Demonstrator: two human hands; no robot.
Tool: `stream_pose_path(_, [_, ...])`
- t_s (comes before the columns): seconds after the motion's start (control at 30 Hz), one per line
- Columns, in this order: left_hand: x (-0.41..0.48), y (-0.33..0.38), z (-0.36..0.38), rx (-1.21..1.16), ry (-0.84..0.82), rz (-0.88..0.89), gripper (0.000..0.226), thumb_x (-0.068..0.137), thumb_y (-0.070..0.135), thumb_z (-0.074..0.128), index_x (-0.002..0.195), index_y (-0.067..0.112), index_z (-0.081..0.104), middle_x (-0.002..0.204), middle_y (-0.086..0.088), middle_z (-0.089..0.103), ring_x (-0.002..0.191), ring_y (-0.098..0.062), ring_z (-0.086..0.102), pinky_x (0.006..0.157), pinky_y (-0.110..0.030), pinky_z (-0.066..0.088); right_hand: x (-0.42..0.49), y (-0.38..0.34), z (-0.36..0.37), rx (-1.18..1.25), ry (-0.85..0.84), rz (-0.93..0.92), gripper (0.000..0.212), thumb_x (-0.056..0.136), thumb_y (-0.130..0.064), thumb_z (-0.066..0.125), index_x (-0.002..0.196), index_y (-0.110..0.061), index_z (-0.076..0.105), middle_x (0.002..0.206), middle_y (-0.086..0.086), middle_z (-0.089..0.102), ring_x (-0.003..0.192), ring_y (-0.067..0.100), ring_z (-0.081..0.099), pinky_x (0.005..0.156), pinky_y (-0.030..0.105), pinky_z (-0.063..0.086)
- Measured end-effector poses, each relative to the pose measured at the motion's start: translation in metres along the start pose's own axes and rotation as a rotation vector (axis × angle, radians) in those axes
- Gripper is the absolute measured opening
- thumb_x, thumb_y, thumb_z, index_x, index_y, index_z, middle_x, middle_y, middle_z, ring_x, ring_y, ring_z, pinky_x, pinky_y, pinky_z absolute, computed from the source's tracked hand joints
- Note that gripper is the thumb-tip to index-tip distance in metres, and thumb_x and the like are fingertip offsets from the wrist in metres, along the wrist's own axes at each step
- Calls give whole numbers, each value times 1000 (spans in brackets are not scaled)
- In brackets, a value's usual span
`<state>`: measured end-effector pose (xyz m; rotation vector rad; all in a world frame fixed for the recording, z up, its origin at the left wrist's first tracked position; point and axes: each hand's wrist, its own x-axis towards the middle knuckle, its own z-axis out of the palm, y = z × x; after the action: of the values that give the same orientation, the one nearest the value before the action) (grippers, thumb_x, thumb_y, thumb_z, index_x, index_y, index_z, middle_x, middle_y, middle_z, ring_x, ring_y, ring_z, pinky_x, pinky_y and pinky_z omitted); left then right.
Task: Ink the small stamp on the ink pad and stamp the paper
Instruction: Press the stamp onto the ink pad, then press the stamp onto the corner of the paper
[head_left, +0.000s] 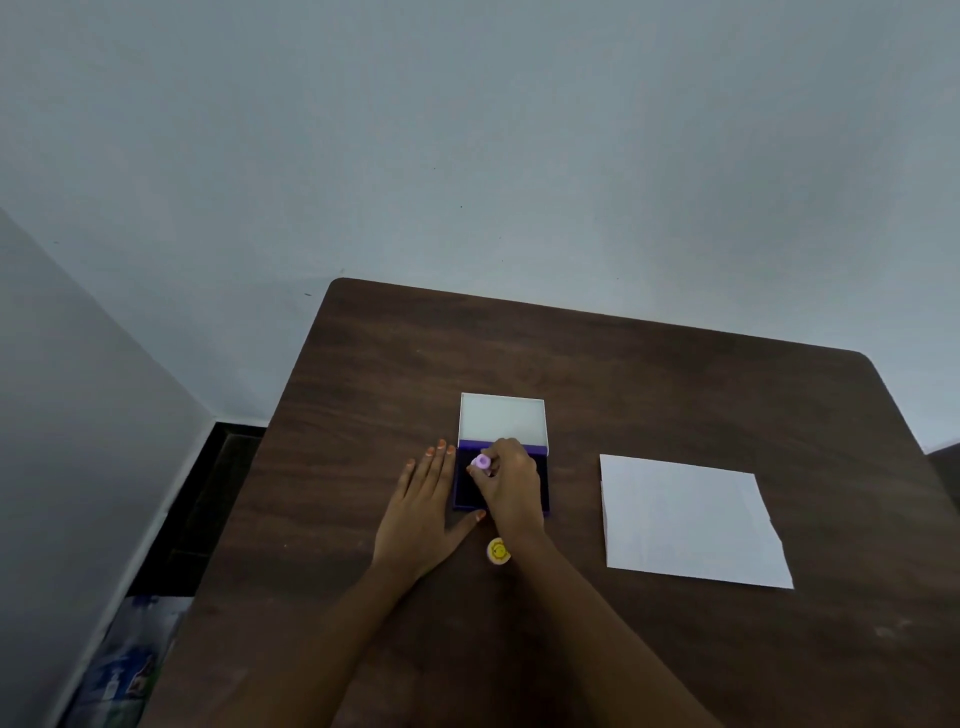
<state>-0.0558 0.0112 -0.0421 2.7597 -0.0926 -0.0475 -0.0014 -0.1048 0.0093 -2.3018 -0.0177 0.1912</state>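
A small stamp (483, 462), pale purple with a rounded knob top, stands pressed onto the dark pad of an open purple ink pad (464, 491) near the middle of a dark wooden table (649, 374). The right hand (511, 483) is pinched around the stamp's upper body, fingertips closed on it from both sides. By its look the stamp is light, rigid plastic, easy to lift between thumb and two fingers; the narrow waist below the knob seems the surest place to hold, well clear of the inked face, which would smear anything it brushes. Whether the face is fully wetted cannot be told, since the hand hides the contact.

The ink pad's white lid (503, 418) stands hinged open on the far side. The left hand (423, 512) lies flat and spread on the table just left of the pad, its thumb reaching along the near edge and its fingertips at the left edge, grasping nothing and apparently steadying the case.

A small yellow round piece (498, 551), possibly a cap or a second stamp, sits on the table just near the pad, between the two wrists. The white paper (691, 525) lies flat to the right, well apart from the pad, with no mark visible on it; the stamping looks not yet done.
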Motion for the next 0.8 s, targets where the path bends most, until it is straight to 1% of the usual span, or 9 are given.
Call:
stream_pose_path(0.07, [-1,2,-3,-23,-9,2,81,87,58,37,142,14,-3,155,-7,4,142,-16,0,113,-30,-4,5,1,-7,60,-33,16,14,78,-9,66,88,0,61,96,18,65,80,14,55,67,13,40])
stream_pose_path(0.13, [-1,3,-8,-112,-5,-16,78,89,53,40,142,15,-3,155,-7,4,141,-14,1,112,-28,-4,7,6,-18,238,-5,117,14,75,-11,70,84,-3,63,91,13,66,73,9,54,58,5,40])
stream_pose_path(0.2, [-1,6,-15,-234,17,-75,74,91,46,42,143,14,-1,155,-7,6,141,-14,3,112,-27,0,7,10,-32,548,29,320,16,76,-14,71,89,-7,65,91,7,66,76,7,58,61,10,45])
stream_pose_path(0.27, [2,12,-21,-290,64,-139,68,92,41,42,143,14,5,154,-7,14,141,-15,9,113,-30,7,5,14,-48,960,-16,536,20,79,-10,66,98,-3,64,95,9,66,84,14,62,67,19,51])
stream_pose_path(0.3, [3,15,-24,-297,92,-164,65,93,39,42,143,15,10,153,-7,19,140,-16,13,113,-32,11,4,16,-57,1162,-53,630,19,81,-8,64,99,-1,63,93,11,68,86,16,62,66,23,54])
stream_pose_path(0.4, [11,32,-29,-287,160,-180,54,93,34,45,139,16,26,146,-8,36,136,-19,27,111,-36,23,2,21,-84,1543,-151,778,9,84,-6,58,89,0,63,74,12,72,83,17,61,58,24,59])
stream_pose_path(0.5, [23,59,-27,-267,185,-139,48,92,29,49,135,16,34,141,-9,43,132,-20,36,108,-36,29,-1,27,-107,1668,-201,776,9,85,-3,56,90,2,61,78,17,72,85,21,61,59,27,59])
stream_pose_path(0.63, [36,98,-15,-283,164,-59,44,90,23,53,131,15,40,138,-10,47,130,-19,39,106,-33,31,-4,38,-131,1759,-229,764,11,86,-1,54,94,6,58,71,20,73,83,23,62,53,27,59])
stream_pose_path(0.8, [43,139,9,-299,94,22,46,91,25,52,133,18,38,142,-7,42,133,-16,34,108,-28,25,0,62,-154,1714,-155,739,13,87,-3,53,97,4,58,84,19,70,85,24,62,56,26,60])
